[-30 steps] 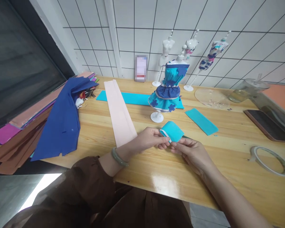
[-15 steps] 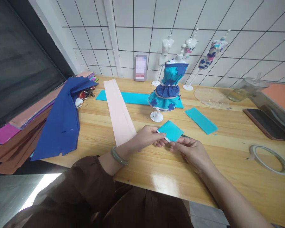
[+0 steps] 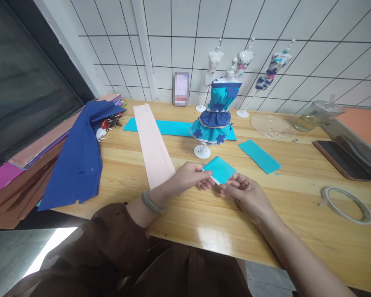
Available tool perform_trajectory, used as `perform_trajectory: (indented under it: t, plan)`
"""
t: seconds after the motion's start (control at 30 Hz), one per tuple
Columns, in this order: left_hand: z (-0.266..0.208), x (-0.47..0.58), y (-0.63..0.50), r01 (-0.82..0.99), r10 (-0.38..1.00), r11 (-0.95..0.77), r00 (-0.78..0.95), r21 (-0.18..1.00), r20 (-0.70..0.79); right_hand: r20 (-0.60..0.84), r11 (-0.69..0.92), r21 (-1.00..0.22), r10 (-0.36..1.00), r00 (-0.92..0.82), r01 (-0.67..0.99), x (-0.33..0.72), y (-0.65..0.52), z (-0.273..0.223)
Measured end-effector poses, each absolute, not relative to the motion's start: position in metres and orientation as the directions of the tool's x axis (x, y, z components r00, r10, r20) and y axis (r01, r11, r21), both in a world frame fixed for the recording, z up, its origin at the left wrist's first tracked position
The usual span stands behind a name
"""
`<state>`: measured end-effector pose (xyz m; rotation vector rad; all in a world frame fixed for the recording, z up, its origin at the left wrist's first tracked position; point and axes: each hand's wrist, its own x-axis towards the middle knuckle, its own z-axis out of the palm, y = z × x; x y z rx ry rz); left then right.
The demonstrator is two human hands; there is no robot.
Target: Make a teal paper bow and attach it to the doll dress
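Observation:
Between my hands, just above the wooden table, is a small square of turquoise crepe paper [image 3: 220, 169] with a white strip along its lower-left edge. My left hand [image 3: 193, 176] pinches the left corner, thumb on top and fingers underneath. At the lower right edge, my right hand [image 3: 245, 192] grips the same piece between thumb and fingers. Right behind it stands a miniature dress form [image 3: 218, 109] in a turquoise and blue paper dress. A turquoise strip [image 3: 259, 156] lies to its right, and a pale pink strip [image 3: 153, 144] passes near my left wrist.
Dark blue paper [image 3: 76, 156] and other coloured sheets pile up at left, beside scissors-like tools [image 3: 111, 121]. A longer turquoise strip [image 3: 173, 128] lies behind. A tape roll [image 3: 348, 205], a dark phone [image 3: 343, 160] and a clear lidded cup [image 3: 317, 114] are at right. More dress forms [image 3: 214, 62] stand by the wall.
The view has shifted slightly, so everything sits a little further left. A thin dark thing seen by my right hand no longer shows. Both hands keep their hold on the paper.

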<state>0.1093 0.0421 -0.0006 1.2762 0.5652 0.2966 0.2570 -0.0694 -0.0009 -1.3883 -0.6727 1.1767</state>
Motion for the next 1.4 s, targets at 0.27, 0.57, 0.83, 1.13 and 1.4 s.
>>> perform_trajectory:
  t: [0.27,0.57,0.83,1.13,1.4]
  plan:
    - [-0.004,0.109,0.046,0.052,0.521,0.312,0.826,0.949,-0.217,-0.261,-0.169,-0.944,0.909,0.324,-0.284,0.261,-0.069,-0.004]
    - [-0.005,0.114,0.039,0.007,0.545,0.249,0.825,0.969,-0.146,-0.125,-0.054,-0.98,0.915,0.383,-0.191,0.263,-0.068,-0.015]
    - [-0.005,0.114,0.039,-0.111,0.575,0.449,0.795,0.887,-0.192,-0.108,-0.059,-0.99,0.898,0.428,-0.127,0.255,-0.067,-0.012]
    - [-0.002,0.115,0.034,-0.22,0.569,0.591,0.796,0.776,-0.207,-0.106,-0.064,-0.991,0.905,0.412,-0.114,0.25,-0.066,-0.008]
    - [-0.006,0.114,0.035,-0.249,0.589,0.587,0.784,0.77,-0.196,-0.086,-0.041,-0.992,0.914,0.397,-0.118,0.25,-0.065,-0.013]
